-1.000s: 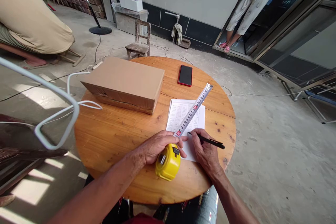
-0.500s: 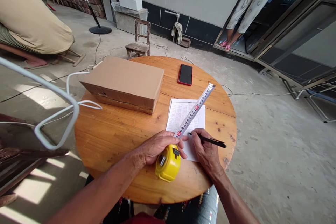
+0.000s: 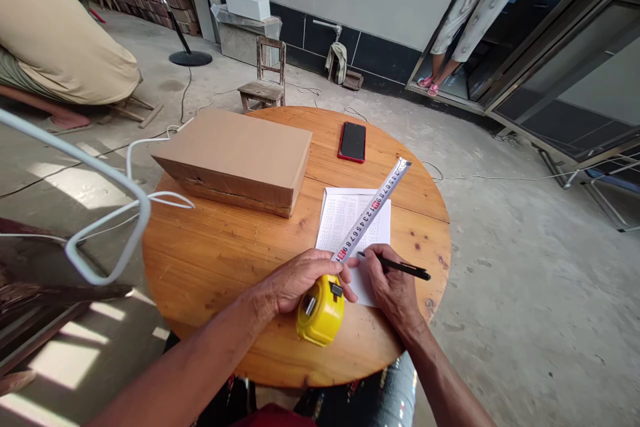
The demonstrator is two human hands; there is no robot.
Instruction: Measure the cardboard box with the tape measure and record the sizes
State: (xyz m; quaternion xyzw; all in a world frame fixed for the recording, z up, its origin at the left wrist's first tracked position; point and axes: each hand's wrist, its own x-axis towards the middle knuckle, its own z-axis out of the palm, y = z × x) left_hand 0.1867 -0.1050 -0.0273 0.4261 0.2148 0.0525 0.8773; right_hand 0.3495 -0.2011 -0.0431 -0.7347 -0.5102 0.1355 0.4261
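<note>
My left hand (image 3: 311,278) is closed on a yellow tape measure (image 3: 320,312) near the front of the round wooden table. Its blade (image 3: 371,212) is pulled out and slants up to the right, crossing over a sheet of paper (image 3: 341,213) with rows of print. Between the fingers of my right hand (image 3: 393,283) is a black pen (image 3: 405,268). The pen's tip points left, close to the tape blade and above the lower part of the paper. That lower part is partly hidden by both hands.
A cardboard box (image 3: 240,157) lies on the left of the wooden table (image 3: 225,253). Farther back is a red-edged phone (image 3: 353,142). A small wooden chair (image 3: 265,80) stands behind the table. White metal tubing (image 3: 113,177) reaches in from the left. A person (image 3: 467,20) stands in the doorway.
</note>
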